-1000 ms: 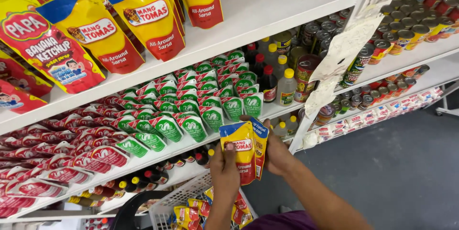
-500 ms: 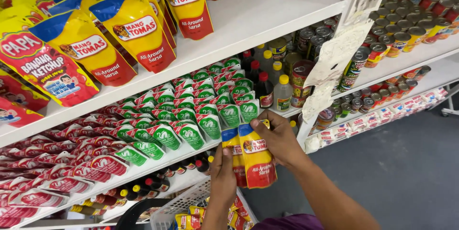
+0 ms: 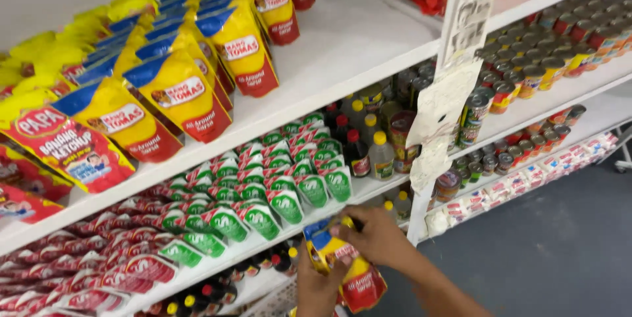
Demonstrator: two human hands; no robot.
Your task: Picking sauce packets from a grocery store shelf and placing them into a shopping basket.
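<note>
While shelf [image 3: 368, 53] carries matching packs, both hands [image 3: 349, 251] pinch yellow sauce pouches [image 3: 352, 271].

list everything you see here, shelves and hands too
yellow sauce pouches: many, yellow with blue tops and red bases, top shelf in rows
red ketchup pouches: a few, red and yellow, far left of the top shelf
green-and-white sachets: many, middle shelf, overlapping rows
red-and-white sachets: many, middle shelf, left part
small bottles: several, dark and clear with red or yellow caps, middle shelf right of the sachets
cans: many, mixed colours, right-hand shelves
paper strip: one, white, hanging on the shelf post
shelf: white boards, several levels
floor: grey, lower right
held pouches: about two, yellow, blue and red, below the middle shelf
left hand: under the held pouches
right hand: on top of them
</note>
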